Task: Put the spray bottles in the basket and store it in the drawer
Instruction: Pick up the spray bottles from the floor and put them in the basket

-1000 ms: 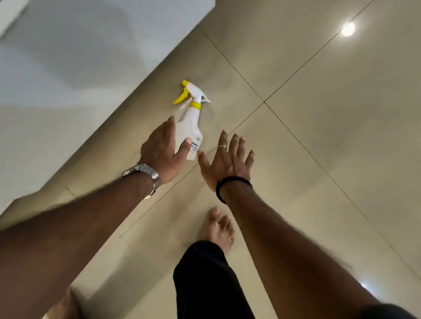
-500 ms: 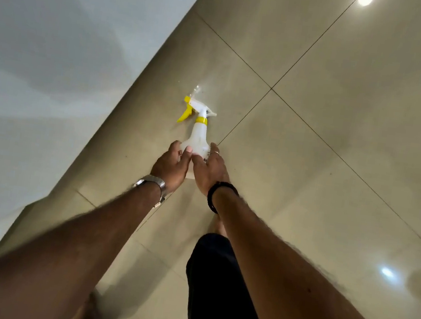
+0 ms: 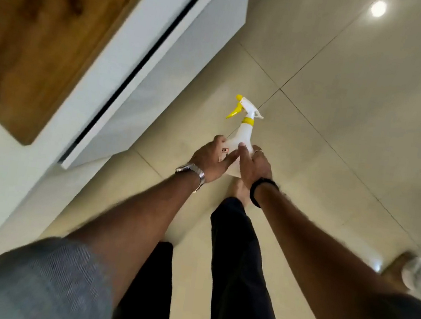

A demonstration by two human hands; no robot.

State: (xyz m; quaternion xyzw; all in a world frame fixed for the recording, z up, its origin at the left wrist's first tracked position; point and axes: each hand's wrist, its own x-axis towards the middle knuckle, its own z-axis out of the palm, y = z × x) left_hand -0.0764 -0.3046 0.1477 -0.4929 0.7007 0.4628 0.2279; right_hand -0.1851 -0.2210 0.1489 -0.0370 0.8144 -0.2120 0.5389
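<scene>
A white spray bottle [image 3: 243, 133] with a yellow trigger and yellow collar is held upright above the tiled floor, its nozzle end pointing away from me. My left hand [image 3: 209, 159], with a metal watch at the wrist, wraps the bottle's left side. My right hand [image 3: 255, 166], with a ring and a black wristband, wraps its right side. Both hands cover the lower body of the bottle. No basket shows in view.
A white cabinet [image 3: 146, 70] with a dark horizontal gap and a wooden top [image 3: 33, 29] stands at the left. My legs in dark trousers [image 3: 231, 255] and a bare foot are below my hands. A blurred object [image 3: 414, 271] lies at the right edge.
Both hands closed around the bottle on the floor and lifted it. The view tilted up, bringing the cabinet's wooden top into sight.
</scene>
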